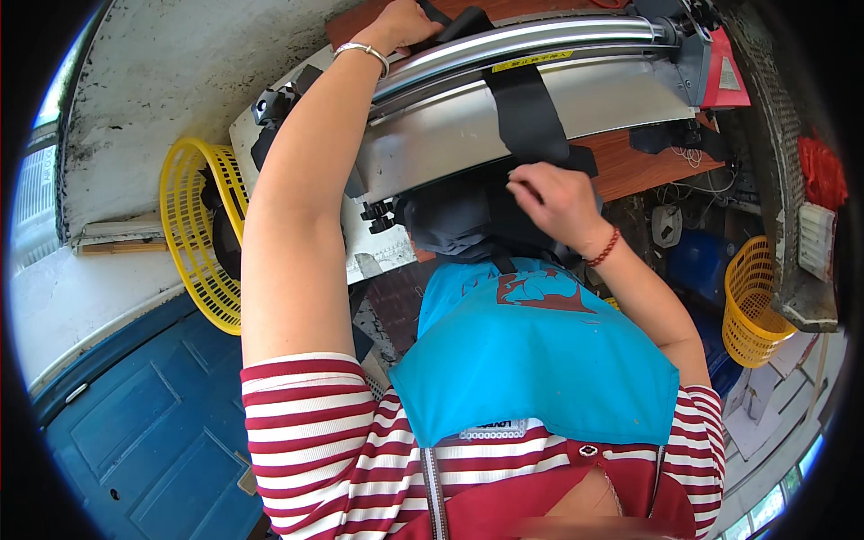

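A machine with a long shiny metal roller (531, 40) stands before me. My left hand (407, 27) reaches past the roller's left part, its fingers closed on the edge of a black piece of sheet material (459, 22) behind it. A black strip (529, 108) comes out under the roller and hangs over the metal feed plate (423, 148) toward me. Just below the strip's near end is my right hand (560, 209), fingers curled in; whatever they may hold is hidden. Beneath it, a pile of black pieces (459, 216) rests at my lap, against my blue apron (540, 360).
To the left, a yellow plastic basket (184, 234) holds dark pieces. Another yellow basket (754, 301) stands low at the right, near a blue container (697, 265). Black knobs (378, 214) stick out at the machine's near left corner. A brown board (643, 166) lies under the machine.
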A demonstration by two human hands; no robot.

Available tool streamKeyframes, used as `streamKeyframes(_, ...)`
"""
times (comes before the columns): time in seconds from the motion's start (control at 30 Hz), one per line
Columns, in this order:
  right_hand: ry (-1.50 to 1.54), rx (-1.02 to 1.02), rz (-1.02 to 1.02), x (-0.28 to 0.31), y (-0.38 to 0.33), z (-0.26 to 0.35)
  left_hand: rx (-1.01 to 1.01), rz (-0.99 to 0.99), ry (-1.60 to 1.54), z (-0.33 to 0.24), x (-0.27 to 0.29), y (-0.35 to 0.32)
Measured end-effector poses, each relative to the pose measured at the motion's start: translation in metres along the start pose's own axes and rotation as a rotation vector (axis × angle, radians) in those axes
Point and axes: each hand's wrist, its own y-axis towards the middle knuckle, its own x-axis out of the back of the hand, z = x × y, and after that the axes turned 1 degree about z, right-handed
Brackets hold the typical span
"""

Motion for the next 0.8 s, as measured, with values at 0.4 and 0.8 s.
streamKeyframes(0.4, -0.282, 0.057, 0.232, -0.092, -0.019, -0.04, -0.055, -0.369, -0.46, -0.057, 0.159, -0.065)
streamKeyframes(0.8, 0.047, 0.225, 0.075, -0.017, 0.007, 0.007, -0.182, -0.603, -0.775, -0.077, 0.205, -0.116)
